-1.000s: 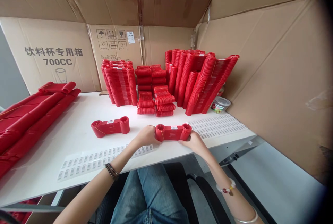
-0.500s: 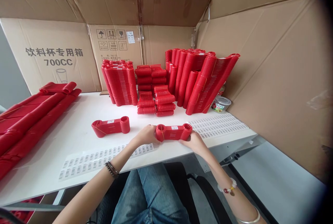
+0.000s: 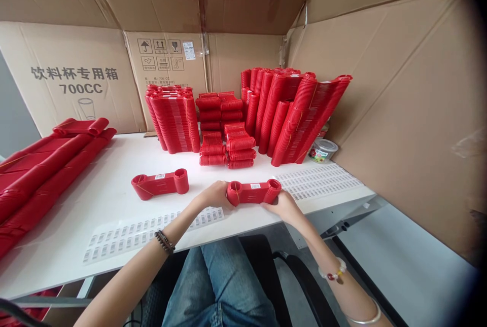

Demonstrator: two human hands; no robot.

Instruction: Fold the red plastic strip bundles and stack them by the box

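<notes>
Between my two hands is a short stack of red plastic two-ring pieces (image 3: pixel 254 193), at the front of the white table. It has a round opening at each end, a small white label on top and a thin band around its left end. My left hand (image 3: pixel 218 195) grips the left end. My right hand (image 3: pixel 280 205) grips the right end, its fingers partly hidden behind the stack. Left of my hands lies a similar labelled red stack (image 3: pixel 160 184), untouched. A sheet of barcode labels (image 3: pixel 125 238) lies near my left forearm, and another label sheet (image 3: pixel 319 181) to the right.
Tall red stacks (image 3: pixel 173 121) and low red bundles (image 3: pixel 240 139) stand at the back. More tall stacks (image 3: pixel 292 119) lean beside a clear lidded tub (image 3: pixel 322 150). Long red stacks (image 3: pixel 49 170) lie at left. Cardboard walls (image 3: pixel 167 73) enclose the white table (image 3: pixel 110 185).
The view has shifted slightly, moving the background a little left and up. Both hands still grip the same stack in about the same place.
</notes>
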